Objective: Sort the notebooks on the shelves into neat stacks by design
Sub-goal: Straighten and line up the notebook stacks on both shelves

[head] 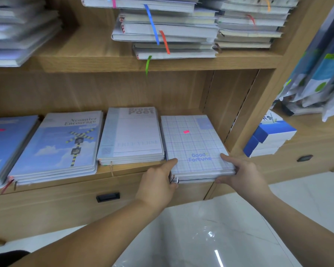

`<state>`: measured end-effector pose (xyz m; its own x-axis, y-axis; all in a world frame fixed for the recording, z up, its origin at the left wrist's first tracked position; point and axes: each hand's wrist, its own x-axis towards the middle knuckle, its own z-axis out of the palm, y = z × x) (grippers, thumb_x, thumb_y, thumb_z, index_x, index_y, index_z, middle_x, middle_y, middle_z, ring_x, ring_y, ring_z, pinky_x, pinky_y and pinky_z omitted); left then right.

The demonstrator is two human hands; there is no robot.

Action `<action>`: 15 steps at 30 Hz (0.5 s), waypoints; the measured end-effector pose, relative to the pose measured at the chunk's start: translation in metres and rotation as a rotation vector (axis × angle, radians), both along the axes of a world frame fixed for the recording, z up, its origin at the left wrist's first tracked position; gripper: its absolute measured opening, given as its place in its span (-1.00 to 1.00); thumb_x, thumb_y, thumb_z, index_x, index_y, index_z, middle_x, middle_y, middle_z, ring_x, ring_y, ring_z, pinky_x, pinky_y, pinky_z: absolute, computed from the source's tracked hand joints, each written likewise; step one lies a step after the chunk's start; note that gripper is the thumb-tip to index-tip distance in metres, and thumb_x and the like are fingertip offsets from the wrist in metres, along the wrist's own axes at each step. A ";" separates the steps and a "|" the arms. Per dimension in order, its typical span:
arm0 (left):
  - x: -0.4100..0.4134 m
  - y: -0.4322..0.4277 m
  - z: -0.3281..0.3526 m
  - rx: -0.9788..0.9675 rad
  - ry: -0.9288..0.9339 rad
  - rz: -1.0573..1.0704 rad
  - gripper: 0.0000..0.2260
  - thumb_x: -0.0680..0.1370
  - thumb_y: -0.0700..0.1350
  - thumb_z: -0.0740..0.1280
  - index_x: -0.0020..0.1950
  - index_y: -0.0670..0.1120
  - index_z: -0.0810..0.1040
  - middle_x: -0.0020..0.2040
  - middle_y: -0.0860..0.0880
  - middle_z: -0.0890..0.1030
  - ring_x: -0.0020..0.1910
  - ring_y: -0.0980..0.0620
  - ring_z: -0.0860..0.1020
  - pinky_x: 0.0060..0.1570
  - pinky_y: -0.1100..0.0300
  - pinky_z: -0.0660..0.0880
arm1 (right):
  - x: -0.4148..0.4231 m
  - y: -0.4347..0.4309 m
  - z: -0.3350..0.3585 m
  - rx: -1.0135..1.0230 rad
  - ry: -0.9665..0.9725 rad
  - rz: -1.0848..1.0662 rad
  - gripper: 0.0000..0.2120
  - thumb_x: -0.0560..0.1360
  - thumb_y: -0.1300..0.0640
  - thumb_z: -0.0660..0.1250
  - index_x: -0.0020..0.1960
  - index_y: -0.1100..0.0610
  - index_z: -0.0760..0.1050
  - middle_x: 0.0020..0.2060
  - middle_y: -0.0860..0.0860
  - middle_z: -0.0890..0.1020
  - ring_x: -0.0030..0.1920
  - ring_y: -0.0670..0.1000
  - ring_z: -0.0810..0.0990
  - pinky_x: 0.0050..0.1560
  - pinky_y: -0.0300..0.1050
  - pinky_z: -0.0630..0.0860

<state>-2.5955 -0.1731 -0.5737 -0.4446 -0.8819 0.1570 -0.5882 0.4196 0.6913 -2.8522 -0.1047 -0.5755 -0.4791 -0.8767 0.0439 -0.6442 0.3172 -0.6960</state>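
Tidying step on the Good Fortune stack (pixel 193 143)

Both hands are on the plaid, grid-patterned notebooks that sit at the right end of the lower shelf (pixel 131 169), close beside the shelf's side wall (pixel 229 97). The left hand (pixel 156 182) holds the front left corner, with the thumb on the top cover and the fingers curled against the edge. The right hand (pixel 241 174) holds the front right corner the same way. Each grip is closed on the pile, not resting flat on it. The front edge of the pile overhangs the shelf lip slightly, and its layers look roughly even.

This design already seems to be gathered in one place, so the step in hand is probably squaring the pile or seating it, not sorting it.

The next move likely calls for an even push from both hands, so the pile slides back without fanning out. It should stay apart from the Prose Poet stack (pixel 135 135) just to its left. The Neounter Encourage stack (pixel 62 143) and the blue stack (pixel 6 143) further left look a little splayed at their edges. The upper-shelf piles (pixel 166 29) are uneven, with ribbons hanging out, and probably hold most of the remaining work.
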 end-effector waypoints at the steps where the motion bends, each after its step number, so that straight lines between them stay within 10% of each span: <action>1: 0.000 -0.001 0.000 0.008 0.014 0.004 -0.46 0.52 -0.17 0.44 0.48 0.11 0.45 -0.23 0.10 0.55 -0.12 0.03 0.58 0.02 0.18 0.54 | 0.000 -0.001 0.001 -0.004 -0.009 -0.006 -0.22 0.19 0.11 0.72 0.36 -0.14 0.55 0.00 -0.08 0.58 0.02 -0.01 0.55 -0.18 -0.41 0.38; 15: -0.013 -0.023 -0.003 -0.022 -0.042 -0.010 -0.44 0.57 -0.15 0.38 0.54 0.14 0.36 -0.16 0.06 0.58 -0.10 -0.01 0.58 0.02 0.11 0.57 | -0.007 -0.021 -0.011 -0.027 0.092 -0.061 -0.29 0.35 0.27 0.59 0.39 -0.21 0.51 -0.10 -0.14 0.53 -0.01 0.04 0.54 -0.04 -0.06 0.56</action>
